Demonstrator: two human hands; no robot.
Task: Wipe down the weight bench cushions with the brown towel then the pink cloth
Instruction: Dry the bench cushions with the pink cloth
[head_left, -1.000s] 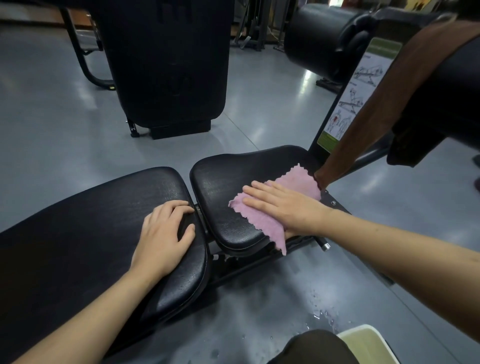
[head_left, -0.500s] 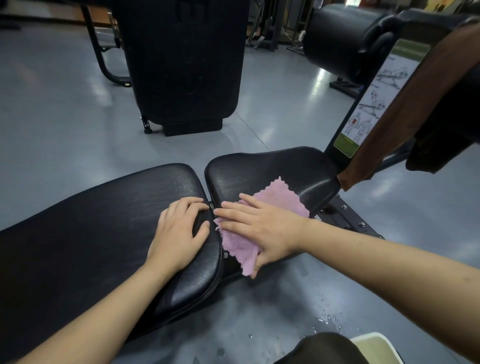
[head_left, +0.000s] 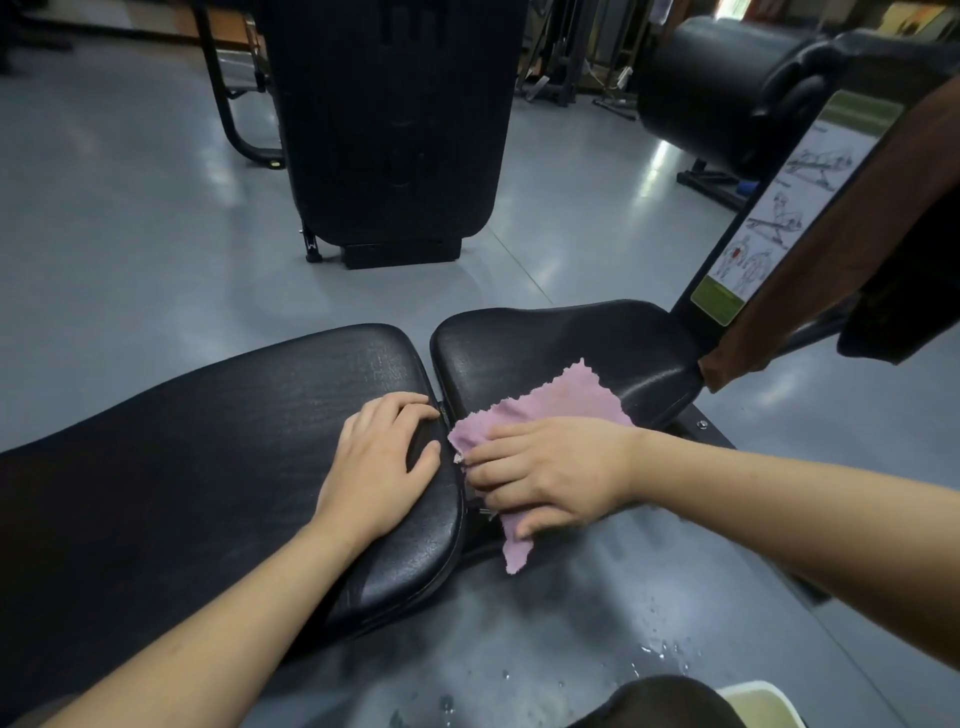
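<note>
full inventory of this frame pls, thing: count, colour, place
pink cloth: 1, pink, on seat cushion, one corner hanging off its near edge
seat cushion: 1, black, centre right
back cushion: 1, black, left
brown towel: 1, brown, draped over the frame at right
instruction placard: 1, white and green, on upright at right
roller pad: 1, black, top right
upright pad: 1, black, top centre
water drops: several, on grey floor, bottom right
left hand: rests on back cushion end
right hand: presses the cloth at the gap

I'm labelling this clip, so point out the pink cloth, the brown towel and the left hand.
pink cloth (head_left: 566, 400): head view, its flat upper part.
brown towel (head_left: 852, 234): head view, mid hanging length.
left hand (head_left: 376, 467): head view, back of hand.
</note>
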